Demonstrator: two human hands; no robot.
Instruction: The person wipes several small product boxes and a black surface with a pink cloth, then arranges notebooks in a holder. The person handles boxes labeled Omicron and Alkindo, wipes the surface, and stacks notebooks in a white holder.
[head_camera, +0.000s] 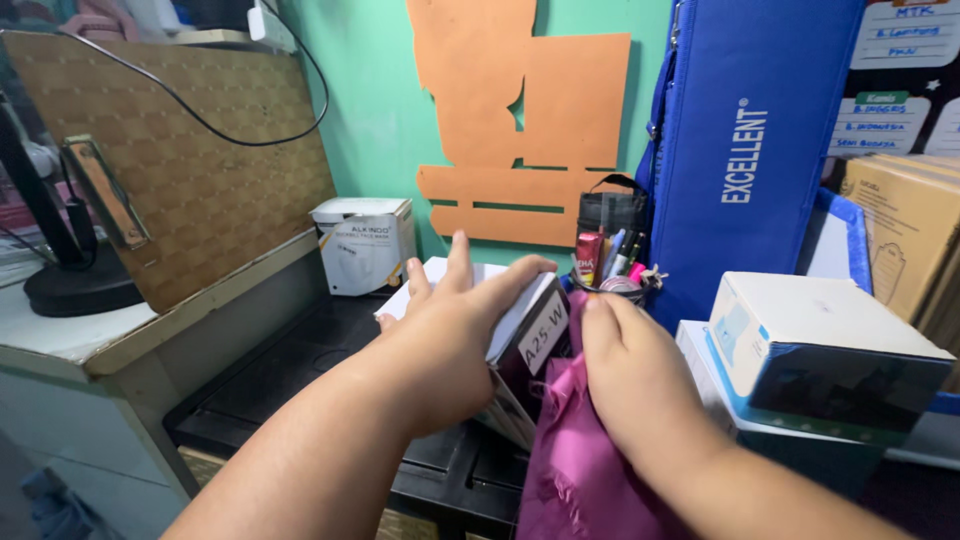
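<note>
1. Gripping from above, the left hand (450, 340) is spreading its fingers over the flat top of a white box (515, 320), with the thumb lying along the box's near right edge; the hand is closed on the box and is holding it clear of the surface below.
2. The white box is tilting, its top face sloping down toward the right and its labelled end panel facing the camera; its long axis is running from the near right to the far left, pointing toward the green wall (370, 110).
3. The right hand (640, 385) is pinching a fold of magenta cloth (580, 470) between curled fingers, just beside the box's labelled end; whether the knuckles are touching the box cannot be told.
4. The magenta cloth is hanging down from that hand, partly under the box's lower corner.
5. A black worktop (290, 375) is lying beneath both forearms.
6. A black pen holder (610, 235), filled with pens and markers, is standing just behind the box.
7. A blue zipped case (750, 150) is standing upright at the right, near a white and blue carton (820, 350).
8. A small white carton (365, 245) is sitting against the wall at the far left, beside a leaning brown perforated board (180, 160).
</note>
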